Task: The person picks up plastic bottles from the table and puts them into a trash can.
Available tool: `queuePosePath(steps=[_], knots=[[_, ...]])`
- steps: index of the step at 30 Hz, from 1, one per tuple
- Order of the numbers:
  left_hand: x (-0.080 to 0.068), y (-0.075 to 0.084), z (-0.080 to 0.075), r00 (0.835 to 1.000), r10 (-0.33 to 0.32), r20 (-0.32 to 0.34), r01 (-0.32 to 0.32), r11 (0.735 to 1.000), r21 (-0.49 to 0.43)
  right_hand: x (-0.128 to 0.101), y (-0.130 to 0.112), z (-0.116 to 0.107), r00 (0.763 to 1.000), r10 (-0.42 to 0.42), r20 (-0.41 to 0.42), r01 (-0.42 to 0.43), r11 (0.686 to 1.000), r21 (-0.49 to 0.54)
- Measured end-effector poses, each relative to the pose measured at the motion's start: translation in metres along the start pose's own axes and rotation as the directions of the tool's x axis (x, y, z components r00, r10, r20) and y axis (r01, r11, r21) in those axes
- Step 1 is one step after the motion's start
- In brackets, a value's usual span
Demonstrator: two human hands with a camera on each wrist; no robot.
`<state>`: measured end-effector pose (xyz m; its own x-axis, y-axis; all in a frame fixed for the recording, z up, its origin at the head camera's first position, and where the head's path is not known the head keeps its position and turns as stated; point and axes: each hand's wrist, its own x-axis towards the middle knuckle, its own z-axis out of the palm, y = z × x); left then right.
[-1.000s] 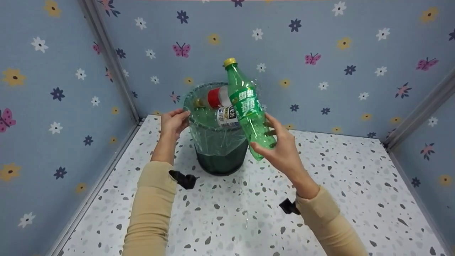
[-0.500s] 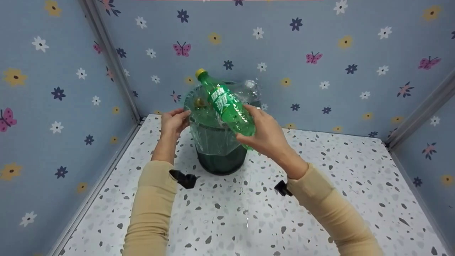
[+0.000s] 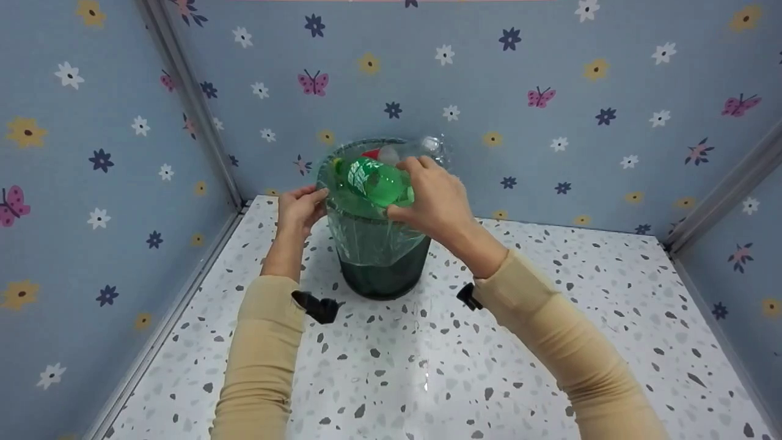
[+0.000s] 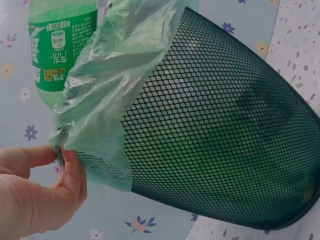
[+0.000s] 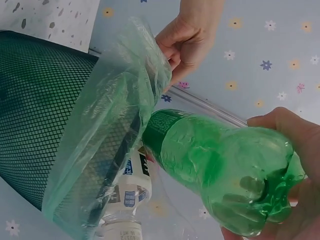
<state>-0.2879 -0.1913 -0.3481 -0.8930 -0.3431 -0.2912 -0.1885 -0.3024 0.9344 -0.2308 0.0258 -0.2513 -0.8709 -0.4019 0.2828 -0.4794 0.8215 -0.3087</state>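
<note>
A dark green mesh waste bin [image 3: 383, 278] stands on the speckled surface, lined with a translucent green bag [image 3: 366, 241] folded over its rim. At the bin's left side my left hand [image 3: 299, 211] pinches the rim and bag edge between thumb and fingers. My right hand [image 3: 440, 198] grips the base end of a green plastic soda bottle [image 3: 382, 182] with a yellow cap. That bottle lies tilted across the bin's mouth, its cap end pointing left and down inside the rim. The right wrist view shows the fingers around the bottle's lobed bottom [image 5: 250, 180].
Other bottles fill the bin's mouth: one with a red label [image 3: 371, 153], a clear one [image 3: 431, 145] jutting over the back right rim, and a white-labelled bottle [image 5: 132, 190]. A flowered blue wall [image 3: 550, 153] rises close behind, with another panel on the left.
My right hand has moved left, carrying the green bottle from beside the bin's right rim over and down into its mouth. The bottle has tipped flatter. The left hand stays on the rim.
</note>
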Motion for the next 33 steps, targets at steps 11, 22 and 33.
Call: queuePosePath(steps=[11, 22, 33], knots=[[-0.002, 0.001, 0.000, 1.000, -0.014, -0.020, 0.015, 1.000, 0.015, 0.021, -0.007, 0.002, 0.998, -0.015, -0.053, 0.017, 1.000, 0.026], [-0.001, 0.001, 0.001, 0.999, -0.002, -0.033, 0.003, 0.999, 0.033, 0.037, -0.003, 0.006, 0.993, -0.076, -0.090, 0.081, 0.996, 0.047], [-0.001, 0.002, 0.001, 0.999, -0.019, -0.027, 0.019, 0.999, 0.027, 0.036, 0.001, 0.021, 0.989, -0.126, -0.077, 0.128, 0.992, 0.020]])
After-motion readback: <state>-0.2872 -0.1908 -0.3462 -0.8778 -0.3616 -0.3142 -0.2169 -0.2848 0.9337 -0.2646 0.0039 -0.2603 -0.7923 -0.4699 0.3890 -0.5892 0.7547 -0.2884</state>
